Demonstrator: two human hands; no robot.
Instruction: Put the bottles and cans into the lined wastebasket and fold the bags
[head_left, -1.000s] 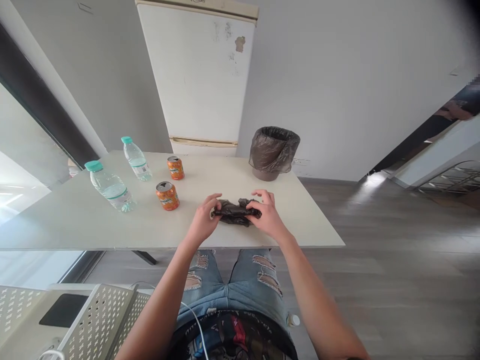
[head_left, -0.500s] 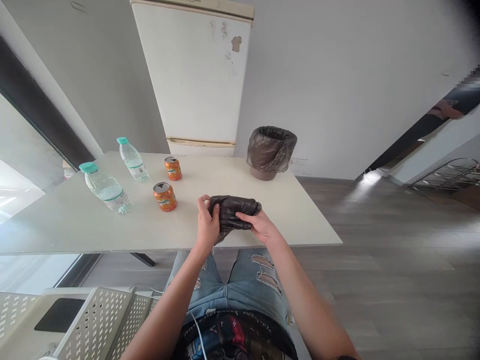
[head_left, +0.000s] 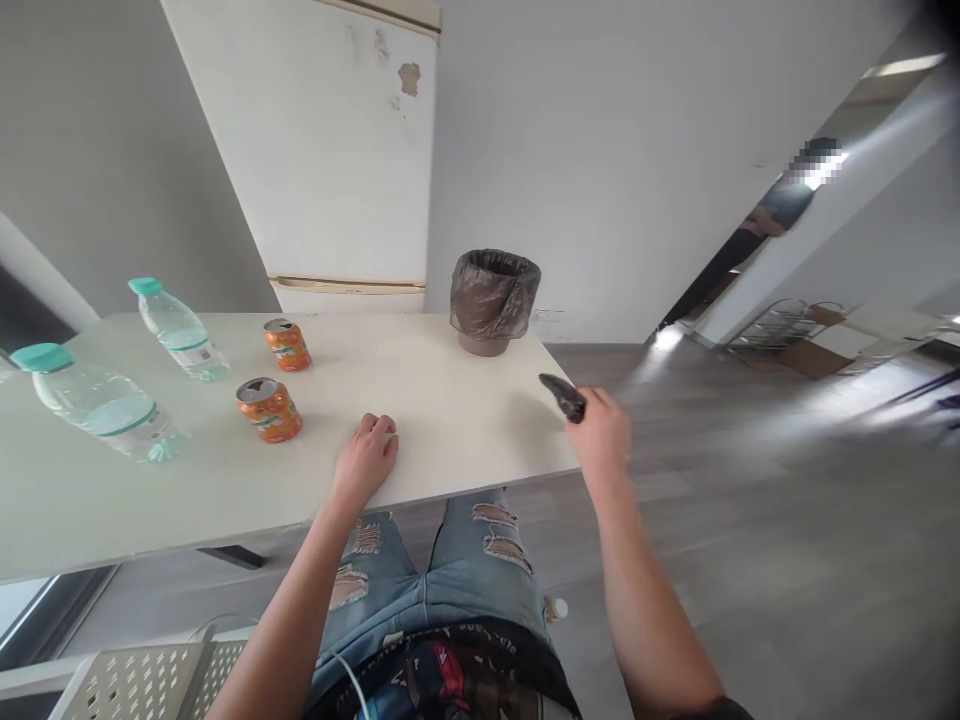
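Head view, right hand, fingers gripping crumpled dark plastic bundle, left hand, fingers curled half-open on smooth worktop

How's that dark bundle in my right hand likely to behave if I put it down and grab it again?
The dark bundle is probably light, since your right hand holds it by one end. It may be fairly firm, as it sticks out without visible drooping. Its slight shine hints that it could feel slippery.

The white table bears two bottles, two cans — and a lined bin.
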